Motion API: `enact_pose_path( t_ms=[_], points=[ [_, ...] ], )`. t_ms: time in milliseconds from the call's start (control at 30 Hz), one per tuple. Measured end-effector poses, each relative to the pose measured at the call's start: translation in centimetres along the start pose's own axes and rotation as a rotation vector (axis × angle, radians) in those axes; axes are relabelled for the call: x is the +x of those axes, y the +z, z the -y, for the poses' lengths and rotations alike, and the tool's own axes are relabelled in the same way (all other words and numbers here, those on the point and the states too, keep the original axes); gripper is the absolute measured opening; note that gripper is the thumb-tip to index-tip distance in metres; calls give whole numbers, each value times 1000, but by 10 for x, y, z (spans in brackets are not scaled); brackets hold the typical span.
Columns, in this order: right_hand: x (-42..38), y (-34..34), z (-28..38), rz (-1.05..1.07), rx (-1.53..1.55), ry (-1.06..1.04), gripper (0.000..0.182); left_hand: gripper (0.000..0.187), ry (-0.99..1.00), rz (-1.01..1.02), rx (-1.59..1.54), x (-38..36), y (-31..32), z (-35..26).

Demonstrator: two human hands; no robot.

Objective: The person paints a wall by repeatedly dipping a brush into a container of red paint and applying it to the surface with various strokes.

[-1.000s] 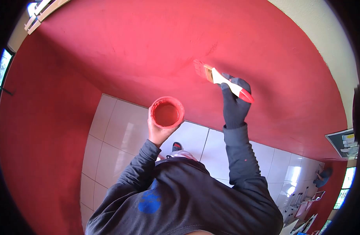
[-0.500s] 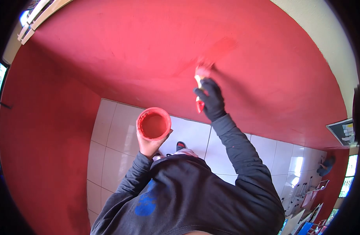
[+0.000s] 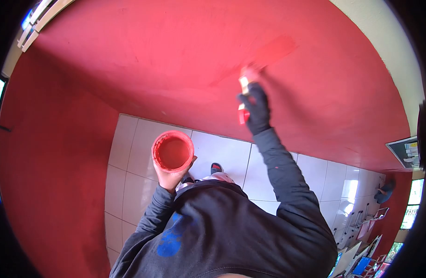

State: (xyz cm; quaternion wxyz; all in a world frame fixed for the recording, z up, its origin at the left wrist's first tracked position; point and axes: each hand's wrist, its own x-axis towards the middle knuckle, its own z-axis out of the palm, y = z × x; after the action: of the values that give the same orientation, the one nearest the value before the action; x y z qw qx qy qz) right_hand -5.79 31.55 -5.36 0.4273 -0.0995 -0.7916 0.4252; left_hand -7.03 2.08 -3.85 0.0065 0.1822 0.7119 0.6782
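My left hand (image 3: 169, 177), bare, is wrapped round a round tub of red paint (image 3: 173, 150) held in front of my body; paint coats its inside and rim. In a dark glove, my right hand (image 3: 258, 106) grips a paintbrush (image 3: 244, 83) with a pale ferrule and a red handle end. The bristles, blurred by motion, are at the red wall (image 3: 185, 60). Up and to the right of the brush runs a darker, wet-looking streak of paint (image 3: 275, 50).
White floor tiles (image 3: 227, 150) lie below, with my foot (image 3: 216, 167) near the wall. Another person (image 3: 384, 192) is at the far right, by folded metal frames and boards (image 3: 361, 259). A framed panel (image 3: 407, 152) hangs on the right side of the wall.
The paintbrush and my right hand have shifted slightly up and to the right in view. My left hand with the paint tub has moved a little left and down.
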Motion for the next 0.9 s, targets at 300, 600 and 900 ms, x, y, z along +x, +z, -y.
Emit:
enact_pose_path(
  t_ms=[300,600,900],
  points=[
    [46,-46,49,-95,-325,-390,28,82,7,23,55,-7,-3,-2],
    [-34,22,-47,205,-158,-69,21,77,-40,-46,8,-7,-3,-14],
    [44,-44,29,-220,-365,-494,39,77,-26,-13,83,-6,1,-16]
  ],
)
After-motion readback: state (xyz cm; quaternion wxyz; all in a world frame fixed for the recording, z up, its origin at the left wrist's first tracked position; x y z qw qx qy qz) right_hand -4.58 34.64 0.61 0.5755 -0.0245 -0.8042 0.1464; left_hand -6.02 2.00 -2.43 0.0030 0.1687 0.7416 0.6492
